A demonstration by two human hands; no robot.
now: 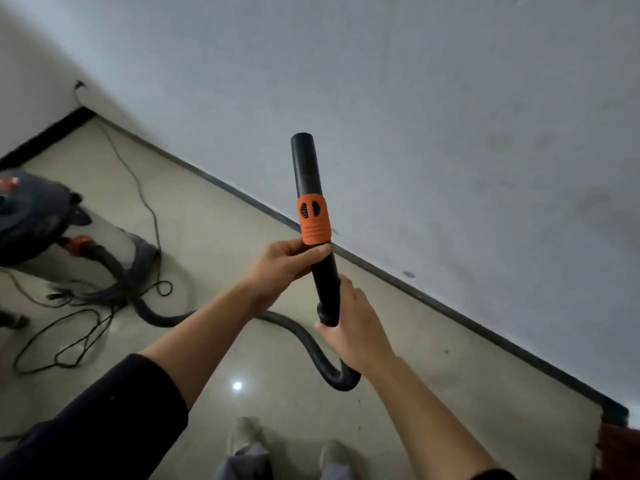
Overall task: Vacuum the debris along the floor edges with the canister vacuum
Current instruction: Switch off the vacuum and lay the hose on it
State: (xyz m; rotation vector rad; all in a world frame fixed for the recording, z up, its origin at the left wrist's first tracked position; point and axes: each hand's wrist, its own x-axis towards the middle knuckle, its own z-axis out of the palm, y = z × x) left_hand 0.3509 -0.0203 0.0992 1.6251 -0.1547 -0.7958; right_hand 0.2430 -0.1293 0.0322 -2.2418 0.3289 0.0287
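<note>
presently the wand [306, 168] is off the floor [214, 237], its open tip angled up toward the wall, well apart from the skirting [450, 313] where the work lies. both hands are closed round it: the left hand [280, 265] grips the tube just under the orange collar [313, 220], and the right hand [353, 323] wraps the lower end where the hose [308, 344] joins. the canister [31, 220] stands at far left, blurred, near the corner.

risks noted:

1. hose. it runs from the canister across the floor and bends in a tight loop just below the right hand. judged likely to kink there or drag against the person's shoes [246, 434] once the wand swings down, which would cut suction or jerk the grip.
2. cord [154, 223]. it trails from the wall and lies in loose tangled loops beside the canister. pulling the canister along the edge could snag these loops, tip the unit or tug at the wall end. it is also a trip hazard.
3. tip. the bare tube end carries no floor tool. lowered hard, it may knock the skirting or scuff the glossy floor.
4. debris. only a few faint specks show near the edge, too small to identify. a pass made with the tip held high would probably miss them.
</note>
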